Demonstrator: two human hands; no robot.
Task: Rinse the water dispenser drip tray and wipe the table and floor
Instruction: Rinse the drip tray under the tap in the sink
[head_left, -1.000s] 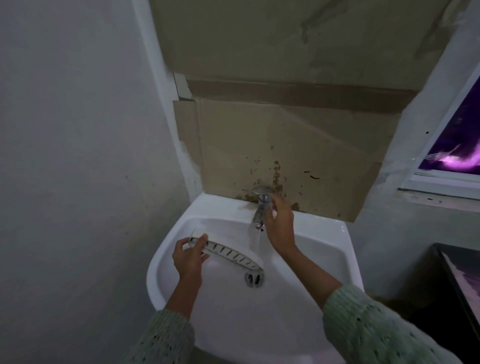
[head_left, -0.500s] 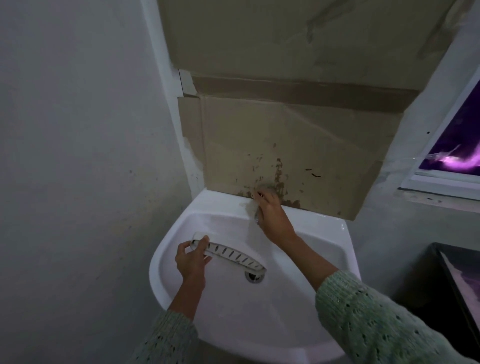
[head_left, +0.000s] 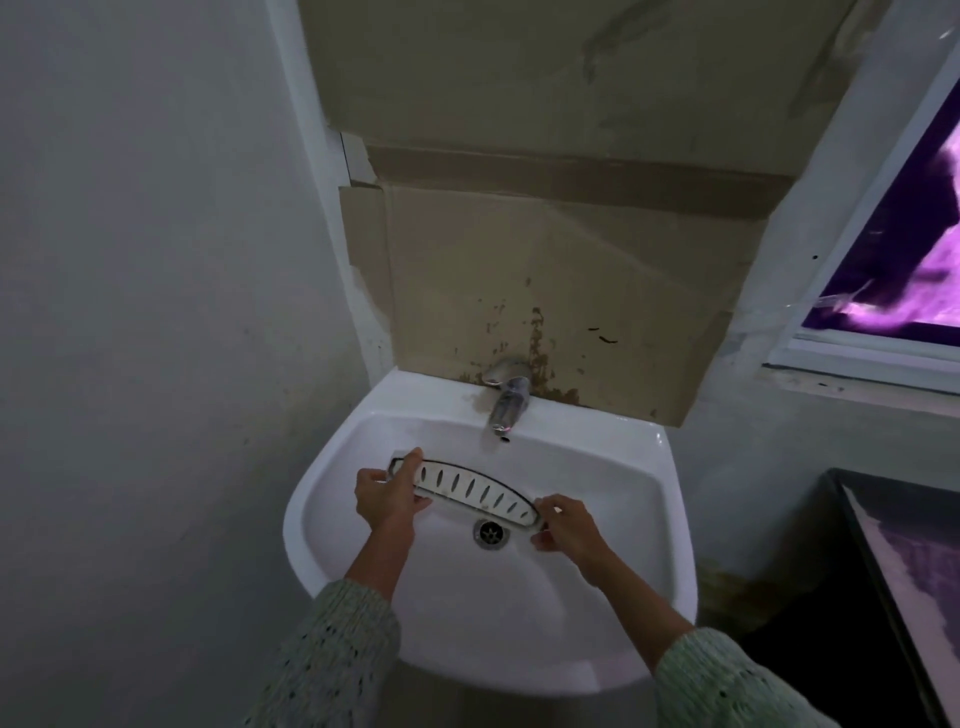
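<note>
Both grips, left hand (head_left: 387, 496) and right hand (head_left: 569, 527), hold drip tray (head_left: 467, 486)

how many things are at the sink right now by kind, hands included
hands: 2, left hand and right hand, each gripping an end of the tray
drip tray: 1
tap: 1
sink: 1
drain: 1
total: 6
</note>
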